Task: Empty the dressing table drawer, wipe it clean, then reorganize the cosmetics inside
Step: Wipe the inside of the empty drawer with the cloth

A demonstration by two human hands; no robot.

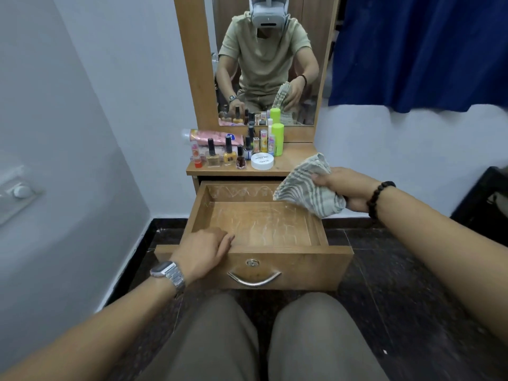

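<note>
Knees point(264, 325) are sitting under the open drawer point(291, 264), left hand point(204, 250) resting flat and loose on its front edge. Right hand point(345, 188) is clutching the striped cloth point(303, 185) right beside the bottles point(228, 154), so a careless swing is probably knocking them over.

cosmetics point(233, 152) on tabletop point(294, 158) behind drawer point(258, 255) | cloth point(305, 188) over drawer's right-rear corner

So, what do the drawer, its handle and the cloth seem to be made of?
The drawer looks like wood-grain laminated board, with a matte brown surface and pale scuffs inside. Its handle seems polished metal, since it is silver and reflective. The cloth, held in the right hand, looks like soft woven cotton: striped and creased.
</note>
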